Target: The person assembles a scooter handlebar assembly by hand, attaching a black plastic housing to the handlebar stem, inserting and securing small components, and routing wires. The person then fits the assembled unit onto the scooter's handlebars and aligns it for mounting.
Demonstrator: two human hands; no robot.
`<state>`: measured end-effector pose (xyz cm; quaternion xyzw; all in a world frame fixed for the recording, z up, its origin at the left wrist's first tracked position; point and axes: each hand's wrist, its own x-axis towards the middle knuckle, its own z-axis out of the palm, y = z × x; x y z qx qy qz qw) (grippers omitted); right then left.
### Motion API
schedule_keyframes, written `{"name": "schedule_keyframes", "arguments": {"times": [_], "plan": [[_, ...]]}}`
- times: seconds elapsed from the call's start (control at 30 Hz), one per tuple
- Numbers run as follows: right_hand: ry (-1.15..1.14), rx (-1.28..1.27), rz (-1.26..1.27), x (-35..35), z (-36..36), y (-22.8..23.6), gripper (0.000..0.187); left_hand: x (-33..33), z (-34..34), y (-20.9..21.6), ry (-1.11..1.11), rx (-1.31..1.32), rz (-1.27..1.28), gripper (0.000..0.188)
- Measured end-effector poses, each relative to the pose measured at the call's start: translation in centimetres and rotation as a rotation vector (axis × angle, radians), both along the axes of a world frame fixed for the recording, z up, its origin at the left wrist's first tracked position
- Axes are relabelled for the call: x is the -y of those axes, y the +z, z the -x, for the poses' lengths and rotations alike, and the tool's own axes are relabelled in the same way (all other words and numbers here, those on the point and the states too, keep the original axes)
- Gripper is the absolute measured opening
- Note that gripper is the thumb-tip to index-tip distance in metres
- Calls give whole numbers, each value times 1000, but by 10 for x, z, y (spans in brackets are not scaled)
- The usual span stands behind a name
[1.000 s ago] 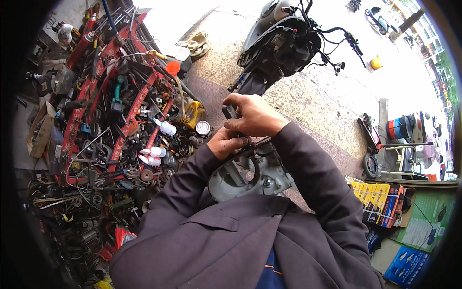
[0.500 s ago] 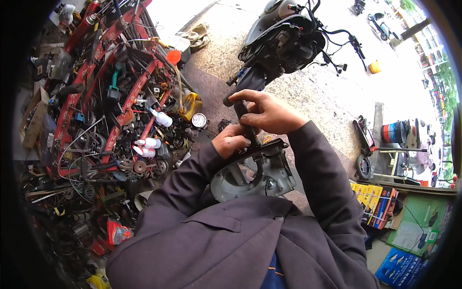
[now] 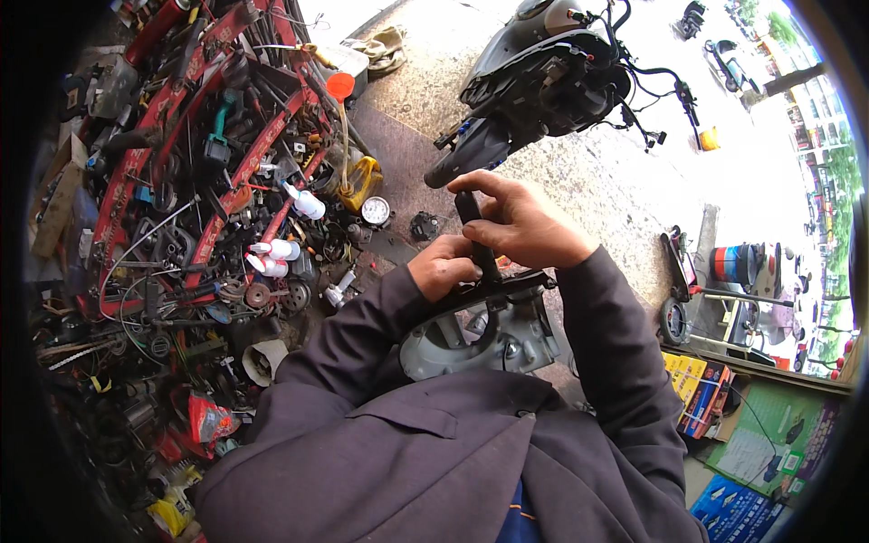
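Observation:
In front of my chest is a grey moulded part [image 3: 534, 344] with a large opening and a dark upper edge. A black rod-like handle [image 3: 469, 210] stands up from that edge, tilted slightly to the left. My right hand [image 3: 536, 222] is closed around its upper part, with the thumb on the near side and the index finger curved over the top. Lower down, my left hand [image 3: 441, 267] pinches near the handle's base, beside the dark edge. The handle's lower end and whatever the left fingertips press on are partly hidden.
A partly stripped scooter [image 3: 552, 81] stands ahead. Red metal racks [image 3: 136, 172] hold tools and parts on the left, with white bottles [image 3: 308, 204], a yellow jug [image 3: 362, 181] and a round gauge [image 3: 375, 211] nearby. Boxes [image 3: 701, 394] and flat cartons [image 3: 769, 421] are at right.
The view has shifted a little, so the surroundings sit slightly differently. My right hand still grips the handle's upper part, its index finger now nearer the top. The left hand remains at the base.

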<state>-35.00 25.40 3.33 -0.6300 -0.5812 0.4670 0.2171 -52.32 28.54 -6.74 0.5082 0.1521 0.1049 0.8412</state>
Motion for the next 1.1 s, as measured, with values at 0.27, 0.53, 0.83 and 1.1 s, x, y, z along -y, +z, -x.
{"name": "schedule_keyframes", "arguments": {"times": [0.27, 0.53, 0.83, 1.1], "plan": [[52, -239, 50, -10, -4, -17, 46, -4, 1, -2, 20, -10, 36, 37], [20, 135, -29, -15, -7, -18, 45, 1, -16, -19, 80, 16, 147, 22], [-125, 211, -54, -15, -25, -27, 44, -15, -34, -22, -125, -68, 104, 45], [-126, -76, 17, -13, -44, -48, 39, -15, -49, -23, -63, -63, 174, 46]]}}
